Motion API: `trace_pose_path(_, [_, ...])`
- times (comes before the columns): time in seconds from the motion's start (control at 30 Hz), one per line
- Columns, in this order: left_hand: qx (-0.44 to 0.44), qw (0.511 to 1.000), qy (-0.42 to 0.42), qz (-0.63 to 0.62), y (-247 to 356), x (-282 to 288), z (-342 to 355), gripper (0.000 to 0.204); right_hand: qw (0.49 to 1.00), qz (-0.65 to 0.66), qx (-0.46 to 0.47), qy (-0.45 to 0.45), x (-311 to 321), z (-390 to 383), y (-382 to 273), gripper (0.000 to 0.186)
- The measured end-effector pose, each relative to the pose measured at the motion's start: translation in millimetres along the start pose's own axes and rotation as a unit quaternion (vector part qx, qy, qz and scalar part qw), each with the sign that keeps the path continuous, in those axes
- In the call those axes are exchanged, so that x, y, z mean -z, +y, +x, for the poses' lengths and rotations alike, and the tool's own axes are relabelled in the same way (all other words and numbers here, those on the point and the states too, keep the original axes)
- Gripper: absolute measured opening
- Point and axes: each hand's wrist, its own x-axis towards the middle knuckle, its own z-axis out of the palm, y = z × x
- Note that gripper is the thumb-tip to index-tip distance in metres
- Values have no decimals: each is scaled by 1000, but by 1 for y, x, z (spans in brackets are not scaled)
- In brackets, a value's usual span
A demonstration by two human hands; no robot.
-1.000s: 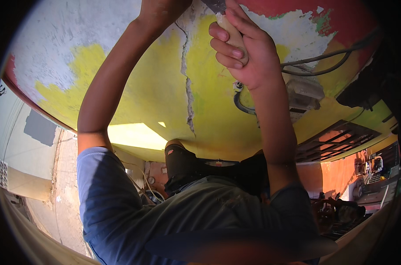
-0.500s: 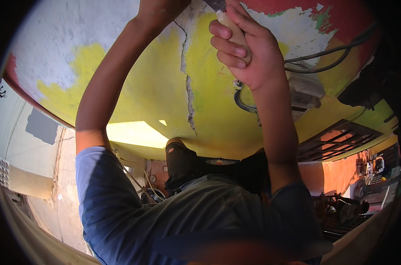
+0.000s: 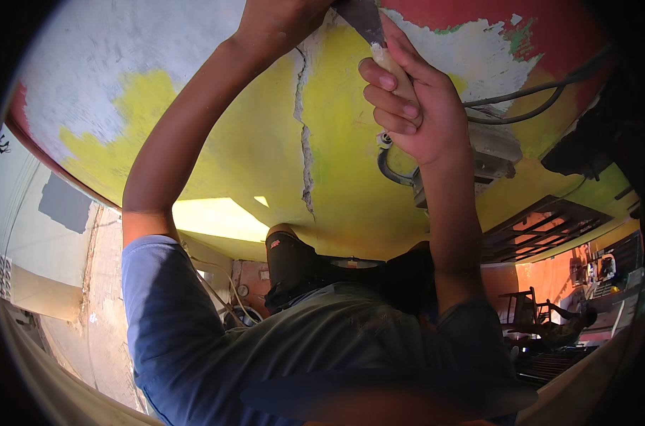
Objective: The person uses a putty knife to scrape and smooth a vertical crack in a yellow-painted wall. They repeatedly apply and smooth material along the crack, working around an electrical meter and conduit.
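Note:
My right hand point(image 3: 432, 106) is closed around the pale handle of a putty knife point(image 3: 400, 78), with the index finger stretched along it toward the dark blade. The blade points up and left, its tip beside my left hand point(image 3: 283, 25) at the top edge. The left fingers are mostly cut off by the frame or hidden, so their grip does not show. Both hands are up in front of a wall point(image 3: 237, 149) of worn yellow, whitish and red paint. A jagged crack point(image 3: 306, 160) runs down it between my forearms.
Dark cables point(image 3: 521, 99) hang at the right. Behind my right forearm are a grey box-like fitting point(image 3: 496, 153) and a curved hose point(image 3: 392, 170). A dark grille point(image 3: 542, 226) is low on the right. My knees are close to the wall; a person point(image 3: 571, 330) appears far right.
My right hand and the putty knife have shifted right and slightly down, showing more of the blade. My left hand has moved a little to the right.

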Motion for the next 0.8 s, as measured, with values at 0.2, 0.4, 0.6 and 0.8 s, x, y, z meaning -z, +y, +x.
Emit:
trace_pose_path(0.2, [-16, 999, 34, -6, 1, -3, 2, 10, 999, -43, 18, -2, -3, 5, 0, 51])
trace_pose_path(0.4, [-1, 1000, 22, -2, -1, -5, 4, 10, 999, -41, 21, 8, 5, 10, 2, 51])
trace_pose_path(0.6, [46, 998, 35, -4, 2, -3, 7, 9, 1000, -13, 10, 4, -9, 11, -3, 49])
trace_pose_path(0.8, [86, 995, 44, -39, 1, -5, 4, 11, 999, -27, 15, -19, -7, 13, -4, 46])
